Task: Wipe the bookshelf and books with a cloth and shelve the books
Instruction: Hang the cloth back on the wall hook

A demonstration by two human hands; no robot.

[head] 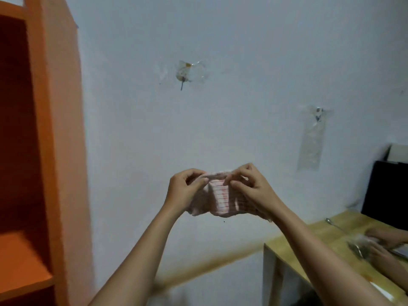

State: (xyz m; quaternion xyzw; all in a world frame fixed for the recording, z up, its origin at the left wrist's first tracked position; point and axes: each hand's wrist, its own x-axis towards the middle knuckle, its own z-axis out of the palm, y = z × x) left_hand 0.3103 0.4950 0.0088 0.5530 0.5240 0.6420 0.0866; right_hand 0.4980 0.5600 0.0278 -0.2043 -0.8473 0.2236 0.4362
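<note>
Cloth [220,198] pinched between both hands at lower centre of the frame.
Left hand [184,191] and right hand [251,186] grip its top edge, likely folding a wiping pad; orange bookshelf [55,129] stands far left.

dim, even light | soft overall | edges blurred, bowed by wide-angle

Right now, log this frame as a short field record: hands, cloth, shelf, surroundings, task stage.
cloth: pale, pink-striped, held up before the wall, touching no surface
left hand: pinches the cloth's top edge
right hand: pinches the same edge, close beside the left
bookshelf: orange, at left; no books in its visible part
table: wooden, at right; another person's hands on it
task stage: cloth not on the shelf
</note>
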